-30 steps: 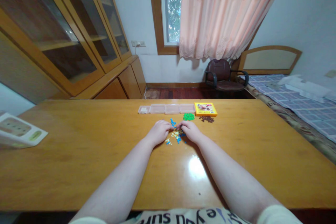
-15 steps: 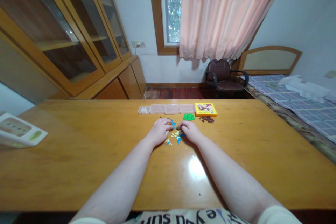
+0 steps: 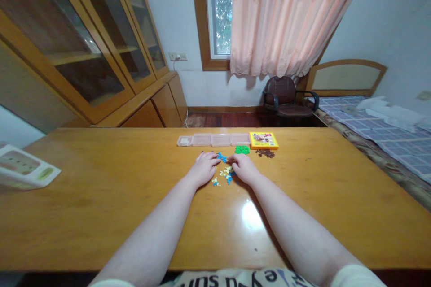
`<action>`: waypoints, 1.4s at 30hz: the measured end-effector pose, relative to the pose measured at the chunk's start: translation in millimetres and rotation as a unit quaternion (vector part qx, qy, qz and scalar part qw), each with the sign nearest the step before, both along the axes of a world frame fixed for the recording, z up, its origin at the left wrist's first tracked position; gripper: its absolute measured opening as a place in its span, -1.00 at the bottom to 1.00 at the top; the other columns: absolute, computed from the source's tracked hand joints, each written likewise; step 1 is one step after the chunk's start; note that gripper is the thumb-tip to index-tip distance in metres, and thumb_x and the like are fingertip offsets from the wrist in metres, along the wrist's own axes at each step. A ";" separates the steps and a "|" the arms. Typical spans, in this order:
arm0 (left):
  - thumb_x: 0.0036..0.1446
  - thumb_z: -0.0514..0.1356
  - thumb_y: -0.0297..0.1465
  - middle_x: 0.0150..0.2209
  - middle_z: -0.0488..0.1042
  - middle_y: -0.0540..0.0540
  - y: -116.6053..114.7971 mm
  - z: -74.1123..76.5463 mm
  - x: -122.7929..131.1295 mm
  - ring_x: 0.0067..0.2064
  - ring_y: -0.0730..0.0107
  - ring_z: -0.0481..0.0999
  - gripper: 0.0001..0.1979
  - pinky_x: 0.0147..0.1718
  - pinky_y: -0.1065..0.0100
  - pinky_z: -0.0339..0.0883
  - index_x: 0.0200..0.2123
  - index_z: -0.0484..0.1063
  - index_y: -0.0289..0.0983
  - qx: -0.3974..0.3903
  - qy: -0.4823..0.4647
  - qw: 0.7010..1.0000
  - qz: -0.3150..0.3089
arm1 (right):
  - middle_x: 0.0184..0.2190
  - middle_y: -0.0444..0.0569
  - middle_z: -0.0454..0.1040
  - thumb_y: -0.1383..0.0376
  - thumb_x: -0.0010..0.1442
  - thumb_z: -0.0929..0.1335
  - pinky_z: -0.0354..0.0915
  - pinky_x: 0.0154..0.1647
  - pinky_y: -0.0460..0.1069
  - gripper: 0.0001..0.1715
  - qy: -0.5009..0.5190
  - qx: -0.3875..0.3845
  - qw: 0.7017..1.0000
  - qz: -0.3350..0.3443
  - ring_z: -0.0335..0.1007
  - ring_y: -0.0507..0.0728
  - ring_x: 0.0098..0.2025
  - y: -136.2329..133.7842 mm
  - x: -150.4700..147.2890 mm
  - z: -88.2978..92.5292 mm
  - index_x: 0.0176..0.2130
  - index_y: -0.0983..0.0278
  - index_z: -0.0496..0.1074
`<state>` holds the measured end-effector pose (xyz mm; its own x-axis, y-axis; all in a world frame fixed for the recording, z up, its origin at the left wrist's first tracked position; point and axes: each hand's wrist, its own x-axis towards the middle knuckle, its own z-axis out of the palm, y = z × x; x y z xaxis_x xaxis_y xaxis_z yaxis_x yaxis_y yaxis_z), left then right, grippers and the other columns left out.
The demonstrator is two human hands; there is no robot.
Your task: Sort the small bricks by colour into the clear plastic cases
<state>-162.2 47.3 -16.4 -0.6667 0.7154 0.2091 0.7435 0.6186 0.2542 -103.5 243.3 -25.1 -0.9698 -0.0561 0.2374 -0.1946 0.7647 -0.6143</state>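
A pile of small blue pieces lies on the table between my hands. My left hand rests palm down on the wood at its left side, fingers extended toward the pieces. From the right, my right hand reaches in with bent fingers; its fingertips are at the pile's edge and the thumb stands apart. Nothing shows in either hand. Just nearer to me are mixed cream and blue pieces, partly covered by my right hand. A smaller cream and blue cluster sits below my left thumb.
Green pieces and brown pieces lie in separate piles beyond my right hand. Behind them stand a yellow box and a row of clear plastic trays. A white carton stands at the table's left.
The blue pieces between my hands are gathered closer together and farther from me. My right fingers have shifted slightly away from me; my left hand has barely moved.
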 end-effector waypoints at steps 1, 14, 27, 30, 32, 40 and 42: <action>0.05 0.06 -0.56 0.06 0.42 -0.10 0.0 1.1 -0.1 0.09 0.20 0.33 -0.58 0.15 0.03 0.09 -0.04 0.47 -0.17 0.006 0.001 1.000 -0.005 | -0.26 0.00 0.54 0.48 0.04 0.23 0.20 -0.08 -0.03 -0.66 0.003 0.012 1.000 0.009 0.37 0.11 -0.19 -0.3 0.4 0.6 -0.26 0.28 0.51; 0.07 0.05 -0.54 0.02 0.46 -0.04 5.9 11.2 12.1 0.08 0.27 0.36 -0.60 0.15 0.11 0.09 -0.07 0.47 -0.12 0.007 -0.028 0.994 -0.103 | -0.49 -0.10 0.48 0.38 0.14 0.12 0.24 -0.26 -0.05 -0.69 0.012 -0.205 0.976 -0.075 0.38 0.08 -0.35 4.4 -2.4 -4.2 -0.30 0.27 0.41; 0.07 0.04 -0.52 0.06 0.44 -0.04 7.0 15.2 16.9 0.15 0.27 0.31 -0.56 0.23 0.01 -0.11 0.01 0.42 -0.10 -0.036 -0.056 0.989 -0.135 | -0.57 -0.12 0.42 0.26 0.26 0.11 0.15 -0.39 -0.09 -0.61 -0.018 -0.164 0.984 -0.069 0.33 0.04 -0.46 3.8 0.6 -3.5 -0.52 0.26 0.30; 0.05 0.05 -0.52 0.05 0.44 -0.05 3.0 15.6 13.3 0.13 0.28 0.33 -0.60 0.22 0.00 -0.08 -0.07 0.47 -0.12 -0.024 -0.033 0.992 -0.116 | -0.55 -0.11 0.43 0.25 0.28 0.11 0.14 -0.38 -0.10 -0.61 -0.020 -0.140 0.988 -0.061 0.32 0.04 -0.46 3.5 1.4 -2.9 -0.51 0.26 0.29; 0.04 0.06 -0.53 0.02 0.46 -0.05 1.3 15.7 11.5 0.11 0.27 0.34 -0.65 0.20 0.00 -0.04 -0.15 0.50 -0.13 -0.017 -0.022 0.994 -0.103 | -0.54 -0.11 0.44 0.25 0.28 0.11 0.14 -0.37 -0.10 -0.61 -0.022 -0.129 0.990 -0.056 0.32 0.04 -0.46 3.0 2.0 -1.7 -0.50 0.26 0.30; 0.05 0.06 -0.55 -0.08 0.51 -0.05 -0.2 13.2 7.7 0.01 0.27 0.41 -0.68 0.16 0.05 0.08 -0.25 0.54 -0.15 0.013 0.005 0.996 -0.087 | -0.45 -0.07 0.46 0.29 0.27 0.12 0.14 -0.32 -0.10 -0.66 -0.018 -0.110 0.993 -0.050 0.33 0.06 -0.38 0.6 3.9 6.4 -0.45 0.27 0.34; 0.05 0.06 -0.54 -0.06 0.49 -0.06 0.0 11.9 7.7 0.03 0.26 0.39 -0.68 0.17 0.03 0.06 -0.22 0.54 -0.14 0.004 0.000 0.996 -0.094 | -0.49 -0.08 0.44 0.28 0.27 0.12 0.11 -0.36 -0.10 -0.66 -0.008 -0.089 0.993 -0.078 0.31 0.06 -0.40 1.0 3.9 7.3 -0.46 0.26 0.33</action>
